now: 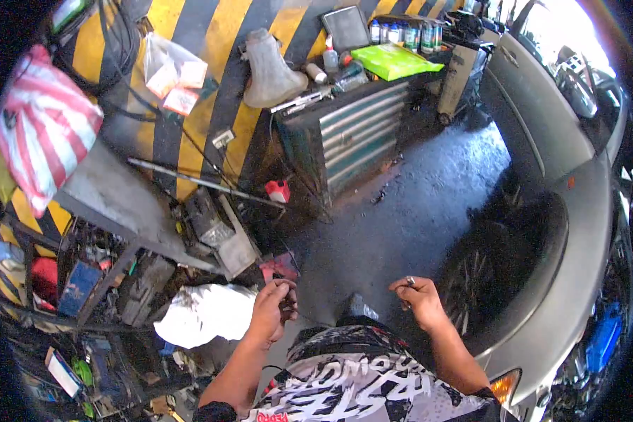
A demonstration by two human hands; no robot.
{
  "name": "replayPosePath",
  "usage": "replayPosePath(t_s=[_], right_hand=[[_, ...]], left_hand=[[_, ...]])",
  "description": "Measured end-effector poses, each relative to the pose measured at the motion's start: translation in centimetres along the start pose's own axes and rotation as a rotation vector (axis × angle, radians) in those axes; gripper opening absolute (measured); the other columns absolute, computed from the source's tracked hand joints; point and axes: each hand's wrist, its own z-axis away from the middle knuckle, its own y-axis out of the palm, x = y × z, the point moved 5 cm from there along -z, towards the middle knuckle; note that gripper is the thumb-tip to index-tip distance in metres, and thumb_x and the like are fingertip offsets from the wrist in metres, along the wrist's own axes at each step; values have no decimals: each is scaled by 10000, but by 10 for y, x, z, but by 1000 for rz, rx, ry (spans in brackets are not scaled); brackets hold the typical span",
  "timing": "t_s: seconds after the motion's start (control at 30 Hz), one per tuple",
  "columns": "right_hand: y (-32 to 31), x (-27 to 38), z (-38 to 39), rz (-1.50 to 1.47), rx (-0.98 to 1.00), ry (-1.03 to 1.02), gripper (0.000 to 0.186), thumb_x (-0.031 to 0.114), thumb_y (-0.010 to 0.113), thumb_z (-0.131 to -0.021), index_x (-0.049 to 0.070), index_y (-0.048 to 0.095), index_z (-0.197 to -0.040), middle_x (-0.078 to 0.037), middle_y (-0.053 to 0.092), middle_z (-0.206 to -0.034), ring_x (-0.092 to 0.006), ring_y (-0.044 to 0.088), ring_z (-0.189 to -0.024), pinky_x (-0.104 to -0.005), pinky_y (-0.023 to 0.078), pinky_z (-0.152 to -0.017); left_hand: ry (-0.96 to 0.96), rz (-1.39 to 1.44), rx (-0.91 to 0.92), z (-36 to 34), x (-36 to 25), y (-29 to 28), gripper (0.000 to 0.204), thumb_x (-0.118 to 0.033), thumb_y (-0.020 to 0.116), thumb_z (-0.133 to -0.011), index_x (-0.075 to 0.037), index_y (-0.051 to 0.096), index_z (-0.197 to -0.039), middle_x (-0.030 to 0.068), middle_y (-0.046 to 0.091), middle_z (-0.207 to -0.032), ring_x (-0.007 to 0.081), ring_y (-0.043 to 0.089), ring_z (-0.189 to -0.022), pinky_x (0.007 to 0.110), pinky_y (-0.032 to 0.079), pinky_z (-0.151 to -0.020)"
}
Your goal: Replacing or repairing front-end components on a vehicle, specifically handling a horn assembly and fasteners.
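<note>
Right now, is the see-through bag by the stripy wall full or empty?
Not empty: white-and-orange packages show through the clear plastic bag. I can't tell whether it's completely full.

White lettering (380,380) — plus small red letters (271,416) — on the shirt (330,352).

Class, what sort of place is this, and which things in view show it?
Probably a car repair shop: a silver car stands near a grimy cabinet with a row of bottles on top.

the lower edge cuts off the car (534,133), its wheel (465,283) (dim in shadow) partly hidden by the fender (589,225).
</note>
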Motion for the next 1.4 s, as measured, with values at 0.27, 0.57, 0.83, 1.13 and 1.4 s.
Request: replayPosePath(t_s=[0.27, 0.57, 0.83, 1.13, 1.4], right_hand=[[0, 116, -118, 219, -17, -107, 154, 137, 634, -926, 5, 698, -974, 50, 538, -698, -50, 448, -584, -247, 355, -530], [-9, 113, -260, 189, -335, 53, 165, 157, 630, -912, 11, 690, -962, 42, 527, -672, -63, 441, -531, -262, 344, -478], [58, 223, -414, 497, -205, -33, 190, 163, 661, -923, 3, 693, -1021, -114, 687, -819, -167, 630, -746, -346, 499, -702], [148, 275, -595, 1053, 112, -501, 174, 116, 667, -847, 54, 702, -1006, -172, 685, -827, -349, 693, -771, -449, 545, -697], [172, 269, -678, 1515, 374, -407, 167, 170, 559, -857, 74, 669, -940, -182, 666, -785, -385, 682, -748, -496, 534, -669]], left_hand=[[135, 4, -30, -158, -114, 5, 168, -227, 571, -997, -80, 646, -1027, -21, 580, -796, 84, 543, -682, 241, 456, -535], [635, -746, -240, -425, -266, -16, 294, -251, 704, -895, -14, 650, -1059, 46, 639, -835, 138, 593, -735, 309, 484, -651], [604, -1165, -2, -568, -342, 17, 287, -286, 698, -916, -41, 631, -1048, 124, 693, -872, 270, 657, -787, 385, 515, -746], [652, -1022, 63, -592, -344, 4, 318, -338, 693, -922, -53, 626, -1045, 151, 697, -896, 333, 678, -846, 398, 521, -765], [625, -913, 56, -602, -378, 14, 324, -352, 681, -939, -42, 629, -1020, 129, 699, -883, 301, 682, -829, 382, 517, -755]])
